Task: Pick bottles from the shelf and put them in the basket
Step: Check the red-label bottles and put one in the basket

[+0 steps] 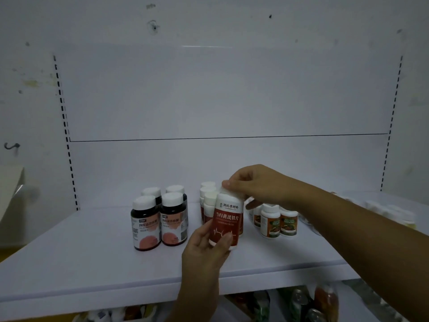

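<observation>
The red-labelled bottle carries Chinese print. Small dark characters on its white upper band read 湖北李时珍. Larger pale characters on the red field below read 当归黄芪铁片, and a finer line under them is too small to read. The left dark bottle and the right dark bottle each bear a blurred line, seemingly 四红富铁软糖. Print on the green-and-orange bottle is illegible.

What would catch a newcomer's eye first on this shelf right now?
The red bottle at centre: the left hand grips its lower body, the right hand pinches its cap. Left of it stand four dark bottles with white caps on the white shelf; right of it, small bottles with orange-green labels.
</observation>
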